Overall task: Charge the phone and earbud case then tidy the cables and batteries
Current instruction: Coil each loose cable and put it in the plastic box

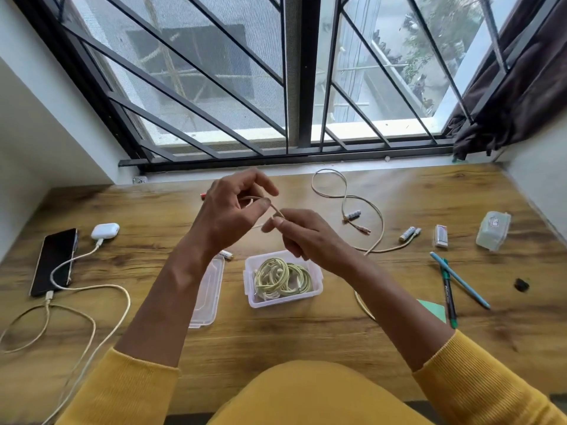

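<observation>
Above the table's middle, my left hand (233,207) and my right hand (303,237) both pinch a beige cable (376,210), which trails off in loops to the right. Below them stands an open plastic box (283,299) with coiled pale cables inside; its lid (208,289) lies just to its left. At the left lies a black phone (55,260) with a cable plugged in. A white earbud case (105,230) sits beside it, also with a cable attached. Loose batteries (409,234) lie at the right, one (225,255) under my left wrist.
A small clear plastic box (493,230) and a small white packet (441,236) sit at the right. Two pens (457,280), a green card (434,309) and a small black object (521,284) lie nearer. Charging cables (92,289) loop over the left front. A barred window rises behind the table.
</observation>
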The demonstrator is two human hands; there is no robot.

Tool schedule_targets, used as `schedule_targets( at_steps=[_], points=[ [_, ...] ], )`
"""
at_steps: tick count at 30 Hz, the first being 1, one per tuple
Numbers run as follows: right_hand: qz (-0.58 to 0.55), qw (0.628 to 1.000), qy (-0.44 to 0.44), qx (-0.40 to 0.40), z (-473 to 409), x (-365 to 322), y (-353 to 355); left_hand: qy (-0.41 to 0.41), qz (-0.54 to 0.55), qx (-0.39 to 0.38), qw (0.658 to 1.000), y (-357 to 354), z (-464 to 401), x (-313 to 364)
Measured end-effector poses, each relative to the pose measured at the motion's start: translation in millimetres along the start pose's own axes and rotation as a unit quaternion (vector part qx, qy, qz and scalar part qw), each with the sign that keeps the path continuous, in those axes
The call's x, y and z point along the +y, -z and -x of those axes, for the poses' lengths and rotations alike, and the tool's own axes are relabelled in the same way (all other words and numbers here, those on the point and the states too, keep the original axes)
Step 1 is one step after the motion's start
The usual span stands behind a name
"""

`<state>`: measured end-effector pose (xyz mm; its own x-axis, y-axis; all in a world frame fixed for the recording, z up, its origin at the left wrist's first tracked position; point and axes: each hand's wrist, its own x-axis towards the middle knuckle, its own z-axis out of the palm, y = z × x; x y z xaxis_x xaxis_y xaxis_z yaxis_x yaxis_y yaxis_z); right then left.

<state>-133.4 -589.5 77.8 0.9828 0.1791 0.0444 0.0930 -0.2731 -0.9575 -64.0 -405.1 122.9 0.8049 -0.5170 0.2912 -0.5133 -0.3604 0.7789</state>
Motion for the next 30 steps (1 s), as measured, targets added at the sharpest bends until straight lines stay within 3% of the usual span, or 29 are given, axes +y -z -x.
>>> schedule_targets(
  at_steps=[3, 13, 19, 24, 27, 30],
  points=[
    [-0.128, 0.992, 0.013, -0.015, 3, -6, -1, 0.010, 0.024, 0.003, 1.000, 1, -2, -10],
    [-0.320, 0.945, 0.071, 0.005, -8, -34, 27, 0.042, 0.158, 0.091, 0.982, -47, 0, -24],
    [-0.432, 0.894, 0.107, 0.044, -23, -40, 38, 0.055, 0.030, 0.080, 0.995, -81, 6, -20],
    [-0.450, 0.881, 0.088, 0.116, -34, -38, 44, 0.051, -0.050, 0.026, 0.997, -99, 9, -9],
    [-0.423, 0.887, 0.088, 0.160, -38, -32, 48, 0.025, -0.110, -0.012, 0.993, -103, 14, -1],
    [-0.324, 0.920, 0.096, 0.201, -39, -23, 48, -0.006, -0.160, -0.020, 0.987, -99, 12, 9]
  ],
)
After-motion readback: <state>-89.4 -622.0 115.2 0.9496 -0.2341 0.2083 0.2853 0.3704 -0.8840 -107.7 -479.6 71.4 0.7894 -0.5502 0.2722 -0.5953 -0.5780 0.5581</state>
